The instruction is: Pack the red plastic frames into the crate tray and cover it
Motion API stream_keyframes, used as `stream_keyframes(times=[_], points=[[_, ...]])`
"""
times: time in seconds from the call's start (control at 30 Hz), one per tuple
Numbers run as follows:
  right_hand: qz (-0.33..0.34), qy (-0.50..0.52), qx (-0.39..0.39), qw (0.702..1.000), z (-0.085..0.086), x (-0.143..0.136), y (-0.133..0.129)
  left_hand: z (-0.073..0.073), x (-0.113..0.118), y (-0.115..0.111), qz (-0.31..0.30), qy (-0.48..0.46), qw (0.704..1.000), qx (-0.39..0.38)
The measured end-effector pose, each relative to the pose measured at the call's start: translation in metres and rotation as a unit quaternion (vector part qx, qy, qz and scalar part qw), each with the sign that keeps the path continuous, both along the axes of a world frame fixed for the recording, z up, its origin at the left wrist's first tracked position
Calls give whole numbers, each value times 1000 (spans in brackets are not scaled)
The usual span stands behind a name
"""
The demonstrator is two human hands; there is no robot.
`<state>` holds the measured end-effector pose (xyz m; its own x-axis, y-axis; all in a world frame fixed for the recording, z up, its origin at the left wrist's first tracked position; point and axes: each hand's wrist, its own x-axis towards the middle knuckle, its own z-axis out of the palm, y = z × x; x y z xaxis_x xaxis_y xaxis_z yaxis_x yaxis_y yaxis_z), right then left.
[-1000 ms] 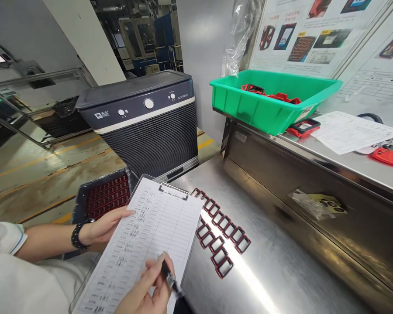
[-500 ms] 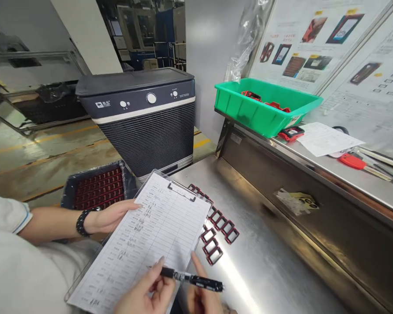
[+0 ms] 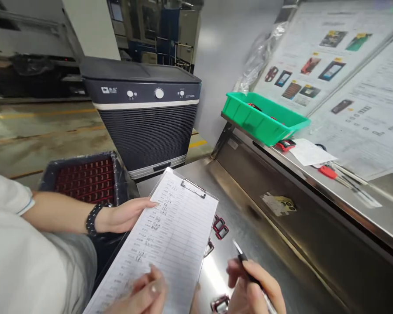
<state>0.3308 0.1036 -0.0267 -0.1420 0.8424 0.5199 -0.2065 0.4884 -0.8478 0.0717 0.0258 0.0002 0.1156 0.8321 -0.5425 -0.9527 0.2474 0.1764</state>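
A clipboard (image 3: 170,231) with a partly filled-in form lies tilted in front of me. Another person's hand (image 3: 127,214), with a dark bracelet at the wrist, holds its left edge. My left hand (image 3: 144,290) is over the lower part of the sheet, its fingers bent and blurred; whether anything is between them cannot be made out. To the right of the clipboard, my right hand (image 3: 257,285) grips a dark pen (image 3: 249,270), its light tip pointing up and left. Small red and black frames (image 3: 221,228) lie on the metal table (image 3: 245,231), partly hidden by the clipboard.
A green bin (image 3: 262,120) with red parts stands on the raised shelf, beside a paper sheet (image 3: 312,151) and a red-handled tool (image 3: 328,172). Behind the table is a large black appliance (image 3: 147,131). A dark crate (image 3: 116,174) of red parts sits at the left.
The pen has passed from my left hand to my right hand, which has moved right, away from the clipboard. The view has shifted, and the clipboard covers more of the small frames.
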Motion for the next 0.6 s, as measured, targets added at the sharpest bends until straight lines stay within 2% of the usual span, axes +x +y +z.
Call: stream_keyframes(times=[0.07,0.1,0.2,0.3,0.37,0.47,0.6], points=[[53,21,32,998,3,-14,10,-1,7,-2,-5,71,997,22],[86,12,9,996,3,-24,12,0,12,-3,-14,119,992,28],[130,-39,-151,979,-1,-57,5,4,24,-7,-62,229,971,34],[147,-26,-294,944,-4,-84,-9,4,27,-11,-112,242,963,27],[178,-17,-338,924,-4,-94,-16,0,26,-12,-131,235,962,49],[177,-58,-320,929,-7,-96,-22,-11,26,-13,-137,212,963,90],[105,-113,-247,957,-21,-88,-26,-21,29,-14,-131,184,971,80]])
